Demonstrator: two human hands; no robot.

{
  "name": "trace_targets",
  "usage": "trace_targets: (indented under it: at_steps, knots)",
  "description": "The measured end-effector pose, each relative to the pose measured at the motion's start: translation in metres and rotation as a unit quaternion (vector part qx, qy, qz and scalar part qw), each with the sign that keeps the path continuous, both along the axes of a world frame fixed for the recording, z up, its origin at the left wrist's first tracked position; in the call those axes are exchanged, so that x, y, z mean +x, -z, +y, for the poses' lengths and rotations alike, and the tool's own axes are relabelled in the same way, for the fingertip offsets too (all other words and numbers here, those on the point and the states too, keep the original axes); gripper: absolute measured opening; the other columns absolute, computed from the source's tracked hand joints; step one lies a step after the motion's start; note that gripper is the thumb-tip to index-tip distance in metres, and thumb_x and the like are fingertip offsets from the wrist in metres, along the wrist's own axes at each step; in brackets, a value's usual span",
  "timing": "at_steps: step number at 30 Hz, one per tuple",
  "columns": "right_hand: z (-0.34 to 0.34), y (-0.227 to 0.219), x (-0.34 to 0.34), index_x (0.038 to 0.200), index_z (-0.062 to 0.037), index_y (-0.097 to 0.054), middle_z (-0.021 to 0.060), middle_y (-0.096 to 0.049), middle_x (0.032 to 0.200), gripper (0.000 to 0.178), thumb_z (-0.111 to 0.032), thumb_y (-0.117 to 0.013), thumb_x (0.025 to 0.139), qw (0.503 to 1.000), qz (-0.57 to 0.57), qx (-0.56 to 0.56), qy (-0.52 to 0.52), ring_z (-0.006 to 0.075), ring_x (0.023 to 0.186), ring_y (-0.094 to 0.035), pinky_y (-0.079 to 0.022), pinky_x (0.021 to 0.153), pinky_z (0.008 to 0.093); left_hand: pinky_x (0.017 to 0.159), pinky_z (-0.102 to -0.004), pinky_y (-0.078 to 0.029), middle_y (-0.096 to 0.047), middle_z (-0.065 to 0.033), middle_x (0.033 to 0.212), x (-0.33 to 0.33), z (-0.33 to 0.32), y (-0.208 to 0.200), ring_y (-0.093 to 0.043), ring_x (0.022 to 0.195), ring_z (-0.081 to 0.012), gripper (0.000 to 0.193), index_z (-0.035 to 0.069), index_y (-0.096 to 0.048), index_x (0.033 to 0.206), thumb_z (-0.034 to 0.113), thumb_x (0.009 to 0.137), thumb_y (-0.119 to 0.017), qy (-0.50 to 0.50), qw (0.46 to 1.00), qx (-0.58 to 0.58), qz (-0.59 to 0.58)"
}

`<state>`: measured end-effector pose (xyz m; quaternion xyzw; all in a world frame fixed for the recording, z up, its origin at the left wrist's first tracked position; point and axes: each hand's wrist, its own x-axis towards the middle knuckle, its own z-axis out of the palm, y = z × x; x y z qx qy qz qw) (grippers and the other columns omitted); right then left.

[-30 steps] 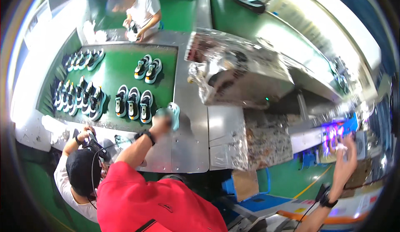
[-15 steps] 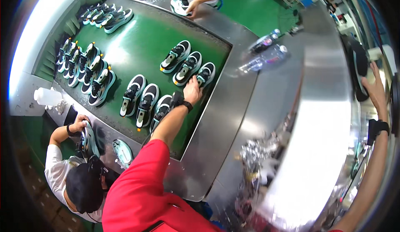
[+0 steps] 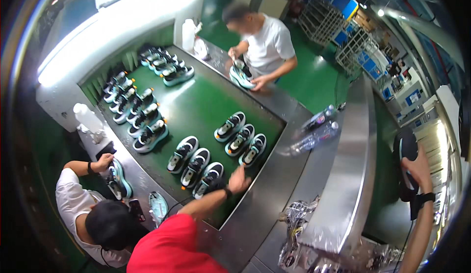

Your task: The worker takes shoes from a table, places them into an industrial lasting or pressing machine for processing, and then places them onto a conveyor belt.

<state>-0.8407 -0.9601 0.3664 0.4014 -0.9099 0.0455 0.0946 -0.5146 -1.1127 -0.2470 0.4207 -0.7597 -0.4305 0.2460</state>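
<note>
A plain black band circles the wrist just behind the left hand. Farther up that arm, past a bare forearm, comes a bright red sleeve of smooth-looking cloth, ending near the elbow; a thin dark cable shows beside it. Behind the right hand sits a black strap with a dark, boxy piece attached, and below that a thin black cord hangs along the bare forearm.

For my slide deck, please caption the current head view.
Left hand beside sneakers on a green surface, right hand on a dark shoe.

Both hands reach out, spread wide apart.
</note>
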Motion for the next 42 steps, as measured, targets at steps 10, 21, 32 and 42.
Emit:
trace_targets:
  at_steps: [10,21,32,42]
  knots:
    - [0.134,-0.004,0.103,0.146,0.0015,-0.031,0.022,-0.044,0.141,0.087,-0.001,-0.071,0.069,0.919,0.106,-0.325,-0.197,0.0339,0.132,-0.041,-0.031,0.112,0.0393,0.094,-0.0371,-0.05,-0.065,-0.0215,0.117,0.201,0.261,-0.138,-0.063,0.109,-0.0312,0.058,-0.008,-0.057,0.124,0.04,0.091,-0.062,0.171,0.935,0.304,0.057]
    - [0.422,0.074,0.279,0.131,0.0117,-0.044,0.0285,-0.057,0.119,0.084,-0.037,-0.083,0.075,0.858,0.377,-0.319,-0.145,0.0394,0.106,-0.059,-0.052,0.088,0.0482,0.107,-0.0394,-0.039,-0.05,-0.0201,0.139,0.149,0.371,-0.301,-0.049,0.128,-0.0287,0.066,-0.001,-0.04,0.142,0.034,0.092,-0.066,0.378,0.88,0.103,0.269]
    - [0.437,0.21,0.271,0.131,-0.0051,-0.055,0.0139,-0.061,0.122,0.057,-0.049,-0.046,0.096,0.947,0.2,-0.113,-0.225,0.0305,0.108,-0.058,-0.044,0.093,0.0463,0.113,-0.0494,-0.026,-0.035,-0.0247,0.146,0.072,0.473,-0.353,-0.03,0.138,-0.0391,0.088,-0.002,-0.023,0.148,0.052,0.089,-0.061,0.329,0.853,-0.182,0.361]
    - [0.448,0.178,0.325,0.111,0.0047,-0.063,0.0233,-0.062,0.116,0.029,-0.009,-0.064,0.085,0.93,0.04,-0.214,-0.297,0.0394,0.112,-0.057,-0.044,0.098,0.0467,0.114,-0.0503,-0.024,-0.032,-0.0255,0.148,0.061,0.482,-0.335,-0.023,0.14,-0.0458,0.078,-0.002,-0.028,0.146,0.054,0.095,-0.045,0.33,0.903,-0.181,0.207]
